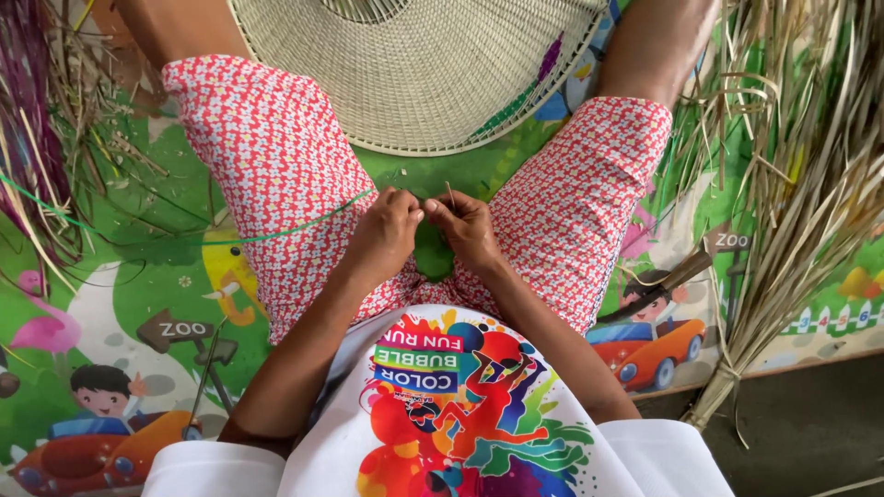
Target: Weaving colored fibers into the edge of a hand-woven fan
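Note:
My left hand [385,232] and my right hand [468,228] meet fingertip to fingertip between my knees. The left hand pinches a thin green strand [276,230] that runs off to the left across my thigh. A short pale needle-like sliver [450,194] sticks up from the right hand's fingers. Just beyond the hands lies a round woven straw piece [414,69] with a few purple and green stitches near its right edge. I sit with legs apart in red flowered shorts.
A bundle of dried palm strips [792,184] lies at the right, tied near its lower end. Purple-dyed and loose straw strips [37,120] lie at the left. A colourful cartoon play mat [138,304] covers the floor.

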